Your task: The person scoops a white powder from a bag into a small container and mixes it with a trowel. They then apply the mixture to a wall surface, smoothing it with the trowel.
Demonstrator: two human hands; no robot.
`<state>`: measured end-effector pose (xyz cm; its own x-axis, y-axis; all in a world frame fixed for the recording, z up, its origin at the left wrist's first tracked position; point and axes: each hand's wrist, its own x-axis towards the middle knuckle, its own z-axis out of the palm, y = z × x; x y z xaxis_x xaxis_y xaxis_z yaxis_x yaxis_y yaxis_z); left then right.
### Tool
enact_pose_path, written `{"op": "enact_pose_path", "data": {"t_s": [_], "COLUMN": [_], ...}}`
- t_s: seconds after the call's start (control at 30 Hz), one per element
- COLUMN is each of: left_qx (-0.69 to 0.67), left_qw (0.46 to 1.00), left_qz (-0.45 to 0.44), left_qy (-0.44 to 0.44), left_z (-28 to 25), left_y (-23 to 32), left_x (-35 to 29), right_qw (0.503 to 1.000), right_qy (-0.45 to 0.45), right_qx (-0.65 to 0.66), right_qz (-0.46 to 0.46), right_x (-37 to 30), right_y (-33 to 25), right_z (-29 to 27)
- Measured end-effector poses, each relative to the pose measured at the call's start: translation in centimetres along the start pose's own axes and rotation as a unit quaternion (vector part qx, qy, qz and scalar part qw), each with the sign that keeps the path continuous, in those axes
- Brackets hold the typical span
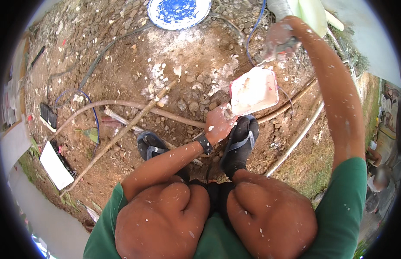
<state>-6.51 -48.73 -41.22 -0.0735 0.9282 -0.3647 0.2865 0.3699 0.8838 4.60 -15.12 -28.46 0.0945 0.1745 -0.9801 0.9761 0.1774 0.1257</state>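
Note:
My left hand (221,123) grips the near left corner of a shallow, squarish white tub (254,93) with a reddish rim. The tub is tilted above the ground just past my right foot, and pale material coats its inside. My right hand (280,39), blurred, is closed around the handle of a hand tool (263,64) beyond the tub's far edge. A thin shank points from that hand toward the tub; the tool's working end cannot be made out. White splashes dot both arms and my left hand.
A blue-and-white round basin (179,12) stands at the far side. Long sticks (118,140) and a bent pole (94,104) cross the stony soil. A pale pipe (295,142) lies right, a white panel (55,165) left. A blue cable (251,39) runs near my right hand. Another person (377,179) is at far right.

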Motion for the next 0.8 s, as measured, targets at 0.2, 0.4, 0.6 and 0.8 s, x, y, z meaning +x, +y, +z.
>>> {"op": "enact_pose_path", "data": {"t_s": [0.2,0.4,0.6,0.8], "left_qx": [-0.123,-0.434,-0.268,-0.460], "left_qw": [0.991,0.849,0.929,0.825], "left_qz": [-0.037,-0.283,-0.248,-0.323], "left_qy": [-0.028,-0.099,-0.056,-0.051], "left_z": [0.7,1.3,2.8,1.8], "left_y": [-0.4,0.2,-0.7,1.5], "left_x": [0.5,0.4,0.8,0.6], "right_qw": [0.997,0.934,0.848,0.867], "right_qy": [0.022,0.312,0.469,0.443], "right_qx": [-0.055,-0.069,0.188,0.191], "right_qz": [-0.053,-0.161,-0.161,-0.123], "right_x": [-5.7,-5.6,4.1,0.3], "right_y": [4.2,7.4,6.7,8.8], "right_z": [2.2,24.1,39.4,40.6]}}
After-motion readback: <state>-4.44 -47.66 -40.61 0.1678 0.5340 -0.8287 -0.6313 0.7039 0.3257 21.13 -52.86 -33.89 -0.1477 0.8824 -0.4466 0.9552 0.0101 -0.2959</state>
